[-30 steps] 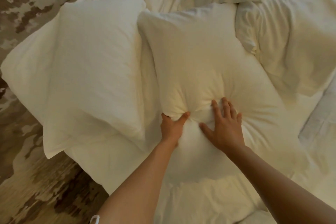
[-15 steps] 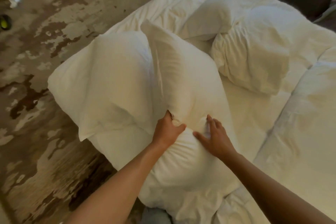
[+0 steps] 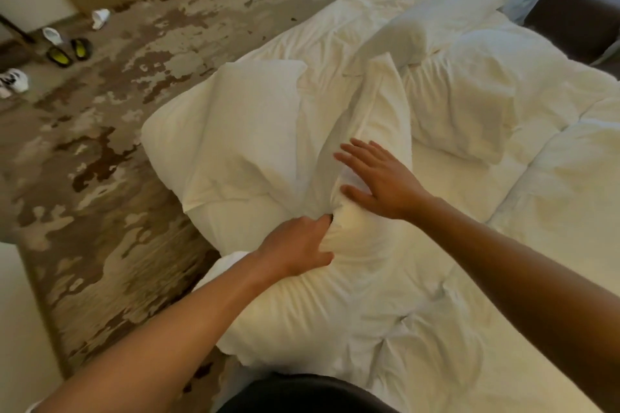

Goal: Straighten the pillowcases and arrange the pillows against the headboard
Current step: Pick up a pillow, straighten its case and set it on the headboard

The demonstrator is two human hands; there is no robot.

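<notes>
A white pillow (image 3: 379, 117) stands on edge in the middle of the bed, tilted away from me. My left hand (image 3: 298, 246) pinches its near edge, fingers closed in the fabric. My right hand (image 3: 375, 178) lies flat on the pillow's right face with fingers spread. To its left a second white pillow (image 3: 231, 134) rests at the bed's left edge. Two more white pillows (image 3: 466, 100) (image 3: 432, 20) lie farther back on the rumpled duvet. No headboard shows.
The white duvet (image 3: 553, 211) covers the bed to the right. Patterned carpet (image 3: 100, 161) runs along the left, with shoes (image 3: 68, 50), slippers (image 3: 100, 17) and a sneaker (image 3: 13, 80) on it. A dark bench (image 3: 577, 7) stands at the far right corner.
The camera view has pulled back and up. The middle pillow turned from lying flat to standing on edge. My right hand let go of the near edge and now lies flat on its side.
</notes>
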